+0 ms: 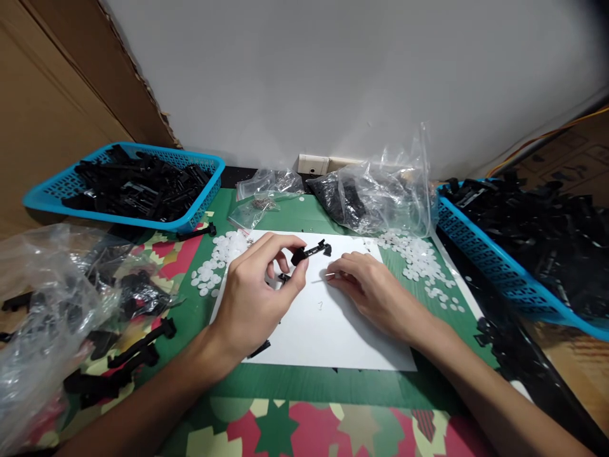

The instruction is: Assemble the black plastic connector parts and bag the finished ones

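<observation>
Between the thumb and forefinger of my left hand [259, 292] is a slim black plastic part [314, 251], held above the white sheet of paper [333, 330]. Its far end points right, toward my other hand. My right hand [368, 285] is closed in a pinch on a thin, pale, pin-like piece [323, 279], too small to name surely. The two hands are apart. Another small black piece [284, 278] shows beneath my left fingers, and I cannot tell whether they touch it. One more black part [259, 350] lies at the paper's lower left edge.
White plastic discs lie in a left pile [209, 273] and a right pile [419, 257]. Blue baskets of black parts stand at left [190, 222] and right [495, 260]. Clear bags sit at the back [380, 190] and left [57, 317]. Loose black parts [137, 346] lie front left.
</observation>
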Available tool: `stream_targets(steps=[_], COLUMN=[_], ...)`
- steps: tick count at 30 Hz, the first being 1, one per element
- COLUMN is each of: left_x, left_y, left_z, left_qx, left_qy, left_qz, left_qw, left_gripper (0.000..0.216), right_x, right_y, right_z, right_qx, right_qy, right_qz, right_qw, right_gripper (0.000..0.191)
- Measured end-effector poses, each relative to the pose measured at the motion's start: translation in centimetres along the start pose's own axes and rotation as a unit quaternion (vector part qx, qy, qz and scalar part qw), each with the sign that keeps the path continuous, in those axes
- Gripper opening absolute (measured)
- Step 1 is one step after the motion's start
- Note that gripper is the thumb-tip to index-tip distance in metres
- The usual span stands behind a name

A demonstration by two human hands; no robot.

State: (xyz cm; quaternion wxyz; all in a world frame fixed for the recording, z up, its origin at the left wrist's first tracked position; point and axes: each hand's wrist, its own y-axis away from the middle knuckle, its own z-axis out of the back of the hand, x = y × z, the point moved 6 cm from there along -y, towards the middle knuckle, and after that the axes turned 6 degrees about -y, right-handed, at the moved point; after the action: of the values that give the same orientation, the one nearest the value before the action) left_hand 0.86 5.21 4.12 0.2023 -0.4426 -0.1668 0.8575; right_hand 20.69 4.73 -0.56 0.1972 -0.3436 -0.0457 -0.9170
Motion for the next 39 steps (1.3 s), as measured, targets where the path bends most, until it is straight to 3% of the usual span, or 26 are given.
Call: stream_targets(steps=[6, 10, 15, 19, 25, 31, 35, 39], left_x=[0.5, 1.1, 0.8, 0.0, -0.6, -0.6, -0.8, -0.6], left_y=[0.0, 0.1, 0.4, 0.7, 1.6, 1.7, 1.8, 1.3], left_z=[-0.3, -0.7, -1.4, -2.4, -3.8, -3.8, -3.9, -3.3], left_qx=[0.018, 0.05, 0.107, 0.199, 0.307, 0.299, 0.301, 0.241], left_qy=[0.002, 0.007, 0.071, 0.178, 0.291, 0.269, 0.276, 0.27], left_qz=[0.019, 0.038, 0.049, 0.071, 0.129, 0.112, 0.108, 0.104], left_qw=[1.0, 0.998, 0.991, 0.961, 0.897, 0.908, 0.906, 0.926], left_gripper=[0.02, 0.019, 0.019, 0.022, 0.03, 0.027, 0.023, 0.022], right_x=[0.8, 1.0, 1.9, 2.7, 3.5, 3.8, 3.5, 2.8], right_y=[0.2, 0.5, 1.0, 1.3, 1.5, 1.3, 1.2, 1.1], right_z=[-0.1, 1.4, 2.5, 2.6, 2.4, 2.3, 2.6, 2.8], right_qx=[0.021, -0.012, -0.028, -0.009, 0.041, 0.055, 0.031, -0.007], right_qy=[0.052, -0.069, -0.24, -0.298, -0.284, -0.265, -0.298, -0.327], right_qz=[0.054, 0.048, 0.041, 0.045, 0.056, 0.069, 0.072, 0.033], right_qw=[0.997, 0.996, 0.97, 0.954, 0.956, 0.96, 0.951, 0.945], right_gripper=[0.017, 0.014, 0.011, 0.011, 0.014, 0.014, 0.009, 0.011])
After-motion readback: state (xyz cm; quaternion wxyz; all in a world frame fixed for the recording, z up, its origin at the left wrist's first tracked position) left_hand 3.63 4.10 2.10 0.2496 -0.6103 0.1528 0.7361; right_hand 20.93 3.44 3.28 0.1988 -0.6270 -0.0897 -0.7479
